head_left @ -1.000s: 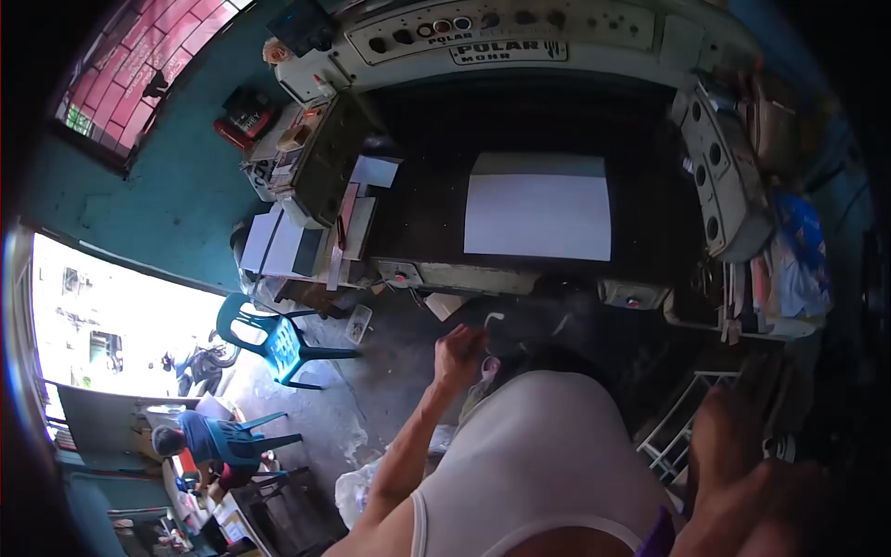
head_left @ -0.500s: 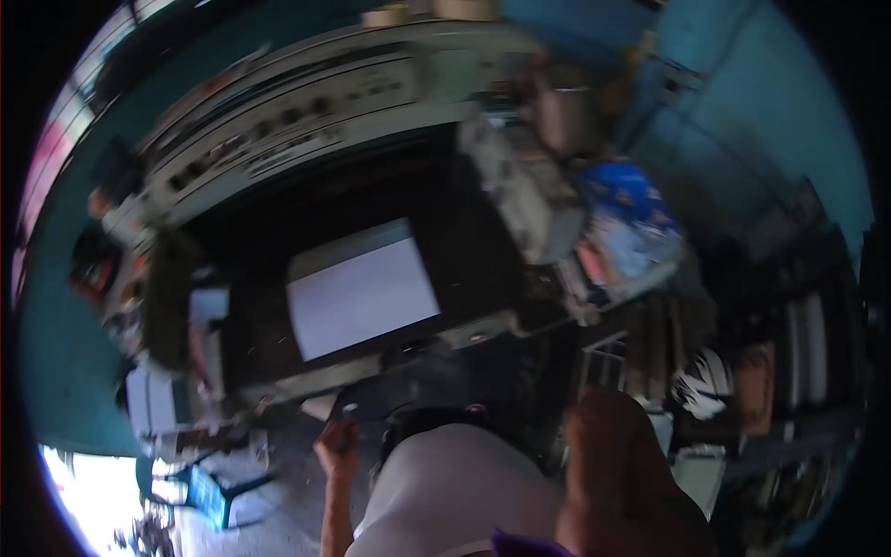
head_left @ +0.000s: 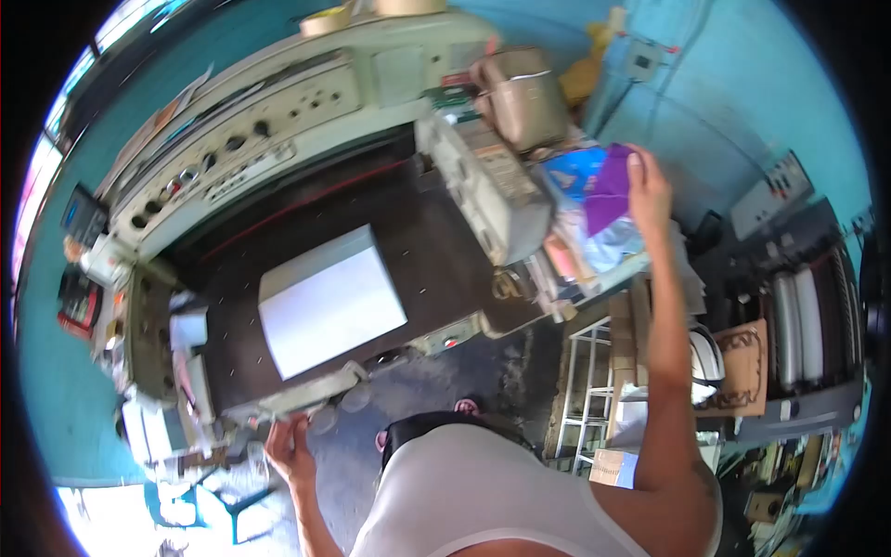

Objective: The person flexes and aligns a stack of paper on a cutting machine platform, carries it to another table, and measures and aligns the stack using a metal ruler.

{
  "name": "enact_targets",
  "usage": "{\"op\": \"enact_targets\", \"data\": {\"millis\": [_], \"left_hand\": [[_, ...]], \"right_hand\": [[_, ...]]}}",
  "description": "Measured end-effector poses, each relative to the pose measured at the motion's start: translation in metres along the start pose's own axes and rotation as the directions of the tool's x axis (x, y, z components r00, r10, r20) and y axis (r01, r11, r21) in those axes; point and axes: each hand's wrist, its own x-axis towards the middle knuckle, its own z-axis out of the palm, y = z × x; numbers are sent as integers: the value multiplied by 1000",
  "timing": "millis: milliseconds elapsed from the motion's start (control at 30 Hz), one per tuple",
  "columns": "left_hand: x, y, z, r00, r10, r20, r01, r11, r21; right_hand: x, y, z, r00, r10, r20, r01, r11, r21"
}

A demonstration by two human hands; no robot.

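Note:
My right hand (head_left: 650,190) reaches out to the far right, fingers closed on a purple cloth (head_left: 609,192) that hangs in folds. The cloth is over a blue printed plastic bag (head_left: 574,170) and a pale plastic bag (head_left: 613,249) on the side shelf of a large machine. My left hand (head_left: 290,447) is low at the machine's front edge, its fingers curled together; whatever they may hold is too small to make out. A stack of white paper (head_left: 334,306) lies on the dark machine bed (head_left: 445,269), out of reach of both hands.
Knobs line the machine's cream panel (head_left: 232,144). A tan bag (head_left: 524,102) stands on its right side, behind the shelf. A white metal rack (head_left: 587,390) is at my right, near rollers (head_left: 798,325). A teal plastic chair (head_left: 232,511) stands at lower left.
My right hand has gone from beside my body up and out to the shelf, carrying the purple cloth there. My left hand has shifted slightly left. The view has turned and sharpened.

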Motion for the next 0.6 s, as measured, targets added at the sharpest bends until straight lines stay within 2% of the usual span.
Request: {"op": "enact_targets", "data": {"millis": [33,100,133,167,200,233,267,300,333,400,467,500,567,600], "left_hand": [[5,3,5,1000,-1,-31,-2,997,-72],[19,40,9,998,67,-9,-65,992,112],[22,54,13,996,91,-20,-89,990,108],[24,68,17,992,119,-33,-115,988,104],[27,86,21,987,156,-36,-151,981,119],[29,104,25,981,192,-31,-187,974,130],[31,117,26,968,249,-11,-243,953,183],[31,130,26,972,236,-18,-227,952,207],[33,143,27,961,277,6,-273,944,185],[35,168,24,947,319,21,-318,934,162],[35,190,14,926,375,44,-378,916,134],[33,200,9,925,380,34,-380,915,137],[27,215,-3,920,390,-17,-390,917,-81],[25,219,-14,900,437,12,-432,893,-124]], "right_hand": [[5,24,9,995,61,84,-50,990,-130],[-4,34,15,946,67,318,90,885,-457],[-15,18,18,951,-165,260,281,813,-510],[-21,-14,18,927,-258,271,328,908,-259],[-27,-56,15,904,-344,253,354,935,5],[-42,-100,7,868,-310,387,177,923,342],[-64,-137,2,800,-202,566,-252,742,621],[-78,-167,2,755,-349,555,-261,617,742],[-86,-198,-10,691,-393,606,-326,579,747],[-89,-230,-18,699,-492,519,-202,560,803],[-91,-243,-23,726,-526,442,-121,535,836],[-87,-253,-34,797,-504,331,-7,541,841],[-88,-266,-53,848,-487,208,110,546,831],[-90,-270,-61,855,-483,192,26,408,913]]}}
